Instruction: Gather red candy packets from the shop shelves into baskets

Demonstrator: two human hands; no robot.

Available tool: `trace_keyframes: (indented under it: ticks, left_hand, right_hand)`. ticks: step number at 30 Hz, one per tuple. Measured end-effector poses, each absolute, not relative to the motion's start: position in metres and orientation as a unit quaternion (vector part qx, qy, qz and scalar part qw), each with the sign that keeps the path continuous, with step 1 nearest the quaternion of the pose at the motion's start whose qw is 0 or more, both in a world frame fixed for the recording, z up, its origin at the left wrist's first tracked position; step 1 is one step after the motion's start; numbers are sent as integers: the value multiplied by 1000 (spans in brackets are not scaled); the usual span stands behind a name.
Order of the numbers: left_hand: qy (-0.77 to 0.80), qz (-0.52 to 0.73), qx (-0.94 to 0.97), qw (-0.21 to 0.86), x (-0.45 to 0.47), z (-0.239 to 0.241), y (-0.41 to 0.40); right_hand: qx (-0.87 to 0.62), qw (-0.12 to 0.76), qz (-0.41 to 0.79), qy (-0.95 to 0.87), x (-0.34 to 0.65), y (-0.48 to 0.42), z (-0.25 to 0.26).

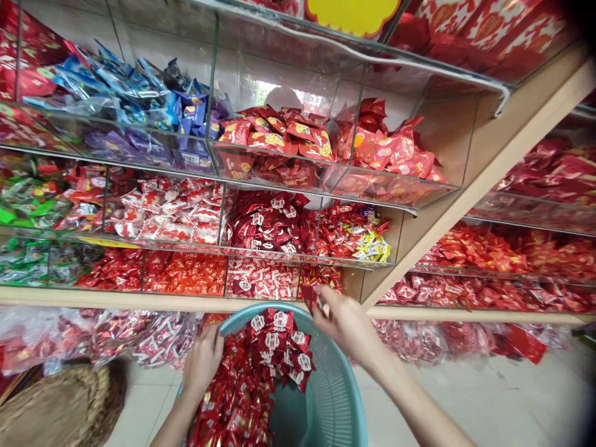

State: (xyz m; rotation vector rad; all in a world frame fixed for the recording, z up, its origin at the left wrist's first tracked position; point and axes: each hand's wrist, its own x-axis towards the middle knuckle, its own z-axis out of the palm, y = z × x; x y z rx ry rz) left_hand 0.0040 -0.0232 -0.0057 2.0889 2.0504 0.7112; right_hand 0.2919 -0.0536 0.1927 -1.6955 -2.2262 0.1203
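Observation:
A teal plastic basket [342, 379] stands below the shelves, partly filled with red wrapped candies [233, 397] and a strip of dark red packets with white labels [279, 341]. My left hand [203, 355] is closed at the basket's left rim, its fingertips curled over the edge; whether it also holds candy is hidden. Above the right rim, my right hand [333, 316] pinches a dark red candy packet [308, 294] between thumb and fingers, in front of the lowest shelf bin.
Clear-walled shelf bins hold dark red packets [267, 223], orange-printed red packets [279, 133], blue packets [190, 118] and mixed candies [367, 239]. A wooden upright [470, 192] divides the shelves. Bagged candies [153, 338] lie beneath; a woven stool [60, 403] stands lower left.

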Motion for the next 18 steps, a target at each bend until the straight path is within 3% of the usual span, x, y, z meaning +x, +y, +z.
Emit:
trace_keyframes:
  ticks: [7, 12, 18]
  left_hand:
    - [686, 225, 688, 80, 6, -1, -24]
    - [689, 225, 684, 81, 7, 0, -25]
    - [687, 224, 685, 93, 6, -3, -24]
  right_hand:
    - [-607, 1, 55, -793, 304, -78, 45]
    - [-588, -48, -4, -807, 295, -79, 10]
    - [-578, -70, 11, -813, 289, -81, -2]
